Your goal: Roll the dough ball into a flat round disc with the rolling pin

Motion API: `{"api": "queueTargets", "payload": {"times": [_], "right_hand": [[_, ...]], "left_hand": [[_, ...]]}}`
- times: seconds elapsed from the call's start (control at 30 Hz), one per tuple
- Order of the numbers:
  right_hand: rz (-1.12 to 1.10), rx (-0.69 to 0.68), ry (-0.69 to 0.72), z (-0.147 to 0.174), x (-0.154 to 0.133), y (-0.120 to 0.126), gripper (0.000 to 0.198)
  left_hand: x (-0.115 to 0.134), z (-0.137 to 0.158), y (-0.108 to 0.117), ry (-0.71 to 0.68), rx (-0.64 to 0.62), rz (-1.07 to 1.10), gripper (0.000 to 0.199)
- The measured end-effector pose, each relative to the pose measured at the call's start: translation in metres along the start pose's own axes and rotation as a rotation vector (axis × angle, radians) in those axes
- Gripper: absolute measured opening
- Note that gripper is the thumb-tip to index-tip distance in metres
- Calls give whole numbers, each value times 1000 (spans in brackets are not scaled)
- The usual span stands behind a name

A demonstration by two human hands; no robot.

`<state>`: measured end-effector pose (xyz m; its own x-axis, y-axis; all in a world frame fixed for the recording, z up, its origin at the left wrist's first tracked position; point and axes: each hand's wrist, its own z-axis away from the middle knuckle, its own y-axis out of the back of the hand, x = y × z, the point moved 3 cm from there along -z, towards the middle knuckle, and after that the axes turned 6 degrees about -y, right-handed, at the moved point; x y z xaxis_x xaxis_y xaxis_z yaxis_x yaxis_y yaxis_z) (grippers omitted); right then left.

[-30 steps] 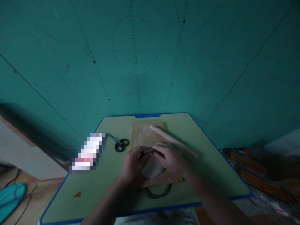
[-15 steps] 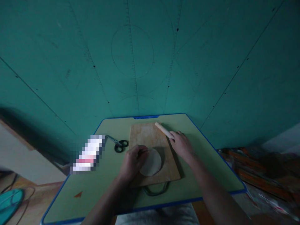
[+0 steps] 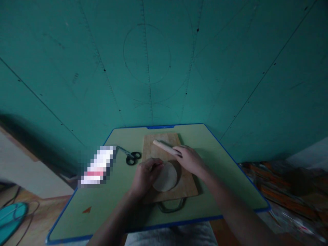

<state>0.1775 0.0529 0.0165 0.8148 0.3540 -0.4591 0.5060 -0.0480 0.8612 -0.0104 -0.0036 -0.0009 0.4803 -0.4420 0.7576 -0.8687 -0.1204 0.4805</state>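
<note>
A round, flat dough wrapper [image 3: 166, 178] is tilted up off the wooden cutting board [image 3: 161, 137]. My left hand [image 3: 147, 174] pinches its upper left edge, fingers closed. My right hand [image 3: 189, 159] is wrapped around one end of a pale wooden rolling pin [image 3: 164, 147]. The pin slants over the board, its free end toward the far left, apart from the dough. Below the board's near edge a dark handle [image 3: 171, 206] sticks out.
Black-handled scissors [image 3: 131, 158] lie left of the board on the pale green table [image 3: 110, 212], near a blurred-out white and pink item [image 3: 98, 167]. A small orange-brown scrap [image 3: 87, 210] is at the near left. A green wall [image 3: 159, 68] stands behind the table.
My right hand has moved left with the rolling pin, bringing it from the board's right side over its middle. My left hand keeps its pinch on the dough wrapper, almost unmoved.
</note>
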Motion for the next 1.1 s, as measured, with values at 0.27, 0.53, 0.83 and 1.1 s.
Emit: {"api": "queueTargets", "payload": {"times": [0.27, 0.53, 0.83, 1.1], "right_hand": [[-420, -11, 159, 16, -24, -1, 23], [-503, -85, 159, 24, -28, -8, 25], [-427, 25, 147, 19, -16, -6, 20], [246, 127, -183, -4, 40, 9, 25]], "left_hand": [[-3, 1, 1, 59, 80, 128, 15], [0, 1, 3, 24, 104, 99, 18], [-7, 1, 0, 68, -52, 83, 19], [-7, 0, 0, 108, -73, 49, 22]]}}
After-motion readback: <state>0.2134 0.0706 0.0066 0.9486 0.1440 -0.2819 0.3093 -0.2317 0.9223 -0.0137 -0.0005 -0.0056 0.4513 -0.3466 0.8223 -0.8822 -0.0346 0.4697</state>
